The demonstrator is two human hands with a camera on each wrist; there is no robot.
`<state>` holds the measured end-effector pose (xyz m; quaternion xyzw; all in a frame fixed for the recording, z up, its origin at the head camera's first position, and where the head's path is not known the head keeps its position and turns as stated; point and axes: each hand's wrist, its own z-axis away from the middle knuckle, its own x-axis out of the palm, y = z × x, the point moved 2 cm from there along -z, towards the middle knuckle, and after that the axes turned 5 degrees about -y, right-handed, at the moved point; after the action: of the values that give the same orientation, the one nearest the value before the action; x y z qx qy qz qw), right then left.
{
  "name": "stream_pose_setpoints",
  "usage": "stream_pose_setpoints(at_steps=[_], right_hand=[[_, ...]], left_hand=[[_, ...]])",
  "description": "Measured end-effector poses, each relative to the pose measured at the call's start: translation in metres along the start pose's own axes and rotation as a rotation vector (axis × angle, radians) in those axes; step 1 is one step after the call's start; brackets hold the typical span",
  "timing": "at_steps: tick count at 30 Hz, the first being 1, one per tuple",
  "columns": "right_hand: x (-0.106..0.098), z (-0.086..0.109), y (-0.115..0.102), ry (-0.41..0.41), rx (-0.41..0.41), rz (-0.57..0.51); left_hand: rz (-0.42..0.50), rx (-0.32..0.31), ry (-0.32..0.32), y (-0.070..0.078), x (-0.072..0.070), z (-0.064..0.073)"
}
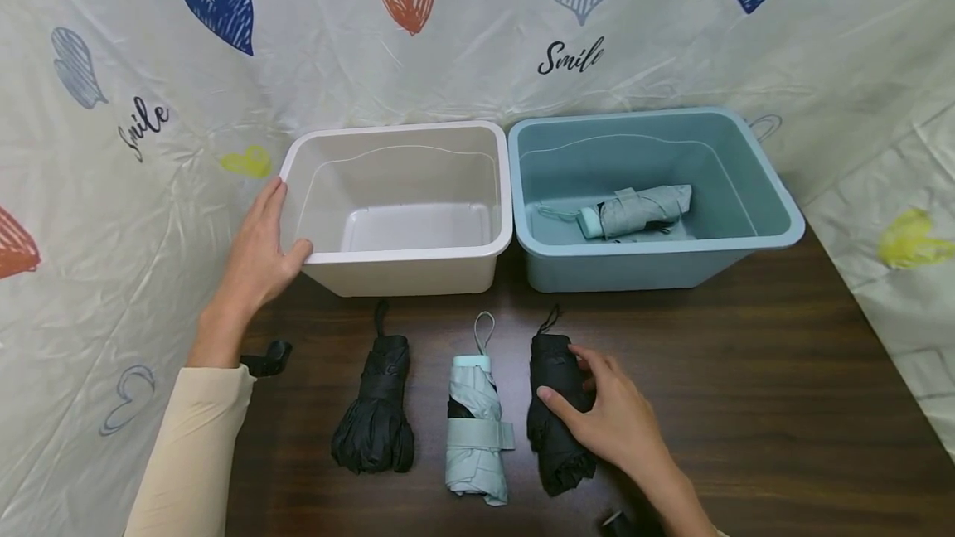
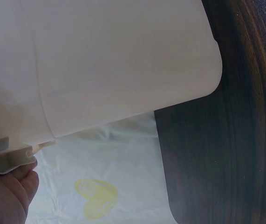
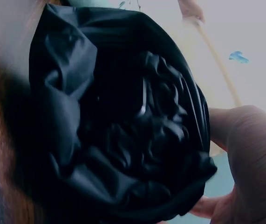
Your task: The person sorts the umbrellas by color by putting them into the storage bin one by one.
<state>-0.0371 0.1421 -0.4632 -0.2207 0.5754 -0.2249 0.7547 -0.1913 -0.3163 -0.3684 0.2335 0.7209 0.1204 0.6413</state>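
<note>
My left hand [image 1: 261, 251] holds the left rim of a cream plastic bin [image 1: 403, 272], its thumb by the near corner. In the left wrist view its fingers [image 2: 28, 184] curl under the rim. A folded black umbrella [image 1: 552, 413] lies on the table at the right, and my right hand [image 1: 615, 408] grips it with thumb and fingers across its upper part. The right wrist view looks at the umbrella's bunched cloth end [image 3: 123, 121]. Left of it lie a pale-green folded umbrella [image 1: 477, 458] with a strap and another black umbrella [image 1: 380, 413].
A blue bin [image 1: 612, 268] stands right beside the cream one, with a pale-green folded umbrella [image 1: 645, 210] lying inside. Both bins stand at the back of the dark wooden table [image 1: 746, 371]. Behind hangs a white cloth [image 1: 477, 73] printed with hearts.
</note>
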Motion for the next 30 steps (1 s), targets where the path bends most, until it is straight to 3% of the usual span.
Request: stream_pose_setpoints(at_steps=[9,15,30], right_hand=[[0.006,0.001,-0.006,-0.051,0.098,0.071],[0.008,0.0,-0.007,-0.064,0.101,0.107],[0.009,0.002,-0.011,-0.059,0.091,0.081]], left_hand=[[0.002,0.025,0.024,-0.002,0.002,0.0],[0.005,0.024,0.023,-0.001,0.001,0.0],[0.008,0.015,0.02,0.0,0.001,0.001]])
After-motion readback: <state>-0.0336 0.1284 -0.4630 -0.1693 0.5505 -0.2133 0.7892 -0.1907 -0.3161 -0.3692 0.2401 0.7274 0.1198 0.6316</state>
